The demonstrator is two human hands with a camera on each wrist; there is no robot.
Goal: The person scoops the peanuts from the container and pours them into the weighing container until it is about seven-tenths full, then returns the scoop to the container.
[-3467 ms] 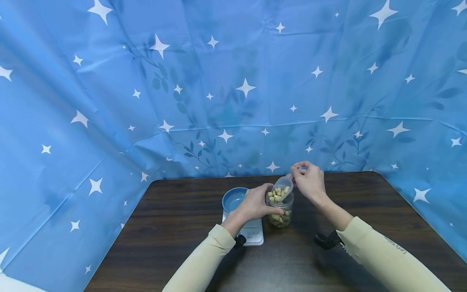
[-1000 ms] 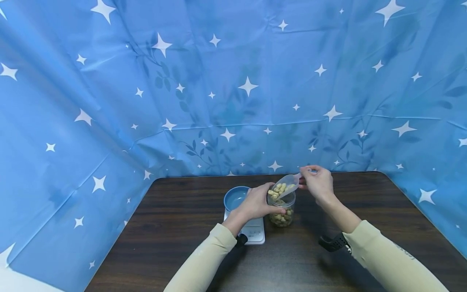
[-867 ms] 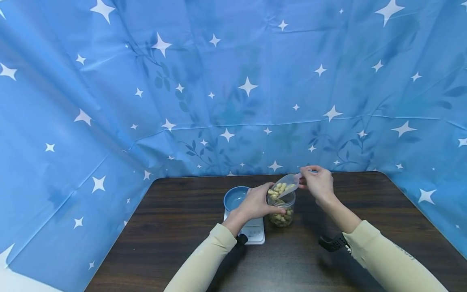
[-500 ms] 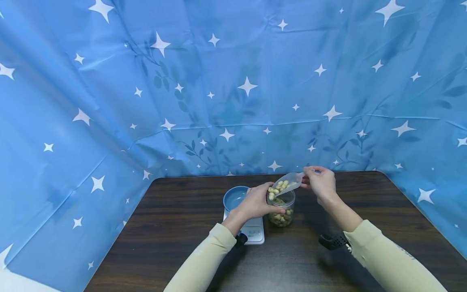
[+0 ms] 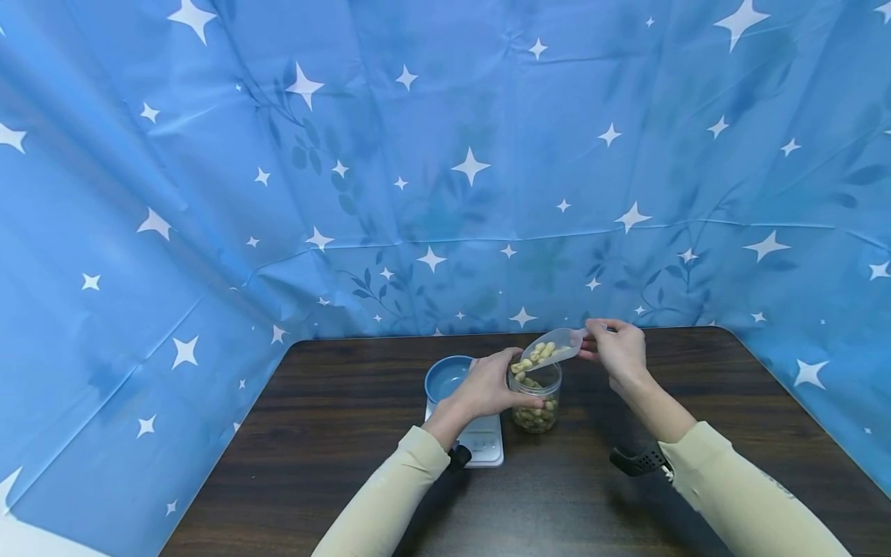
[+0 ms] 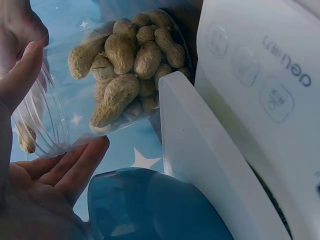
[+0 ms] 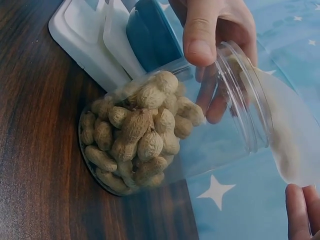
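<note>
My left hand (image 5: 487,385) grips a clear plastic jar (image 7: 215,150) near its neck, thumb and fingers on either side. Unshelled peanuts (image 7: 135,135) fill the jar's lower part. Just over the jar's mouth a translucent scoop (image 5: 565,337) slants down to the left, its tip by the left hand's fingers. More peanuts (image 5: 543,352) lie in the scoop toward its tip. The fingers of my right hand (image 5: 618,350) pinch the scoop's handle, up and right of the jar.
Left of the jar, a white kitchen scale (image 5: 485,445) stands partly behind the left wrist. A blue bowl (image 5: 440,381) sits on its far end. The dark wooden table (image 5: 313,433) ends at a blue star-patterned curtain (image 5: 418,193).
The scoop, earlier steep in the jar's mouth, lies flatter and farther right, drawn by the right hand. Lately its peanuts look fewer. The left hand stays on the jar.
</note>
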